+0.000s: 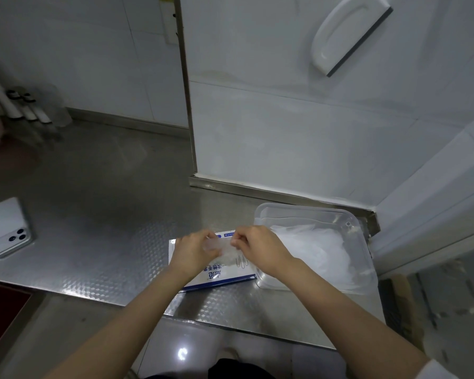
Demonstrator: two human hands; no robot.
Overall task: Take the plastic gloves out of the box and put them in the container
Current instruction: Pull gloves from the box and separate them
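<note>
Both hands meet over the box: the left hand [193, 251] and the right hand [257, 248] each pinch, with curled fingers, one thin plastic glove [226, 254] stretched between them just above the box's top. The box [219, 279] lies flat, white with a blue edge, printed characters and a drawn glove outline; its opening is hidden under the hands. Just to its right stands the clear plastic container [307, 210], rectangular with rounded corners and no lid on it, holding a loose heap of gloves [320, 251] that fills much of its floor. Whether box and container touch cannot be told.

Both rest near the front edge of a steel counter [107, 214] with a patterned finish. A white phone [7, 228] lies face down well apart at the left. White tiled walls rise behind, with a white handled scraper [350, 36] on the tile.

The held glove is translucent, crinkled and nearly colourless.
</note>
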